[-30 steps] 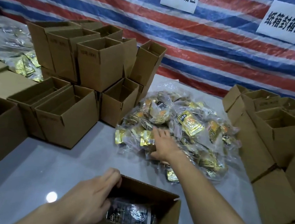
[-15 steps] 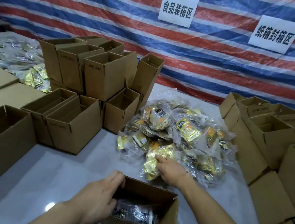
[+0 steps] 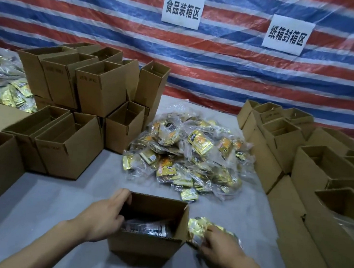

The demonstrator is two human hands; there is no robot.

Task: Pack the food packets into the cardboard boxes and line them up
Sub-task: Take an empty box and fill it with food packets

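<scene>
Front box (image 3: 145,247): one plain brown cardboard carton, top open, upright at the near edge of the grey table (image 3: 42,206), between the two hands.
Packet in box (image 3: 147,228): one, dark with silvery glare, lying on the carton floor; print unreadable.
Held packet (image 3: 199,226): one crumpled bundle of gold foil under clear film, blurred; just outside the front box's right wall.
Left hand (image 3: 102,215): fingers and thumb curled over the front box's left wall, gripping it.
Right hand (image 3: 220,245): fingers closed round the held packet from the near side.
Packet pile (image 3: 186,157): one heap behind the front box, mid-table; clear bags of gold-foil sachets with orange and black labels; too many to count.
Second pile (image 3: 11,90): one, far left, partly hidden by cartons.
Left cartons (image 3: 100,90): at least ten, open-topped, stacked in two tiers.
Right cartons (image 3: 281,143): at least eight; some open, some showing a plain top face.
Signs (image 3: 182,11): three white sheets on the striped tarpaulin (image 3: 224,62); one cropped.
</scene>
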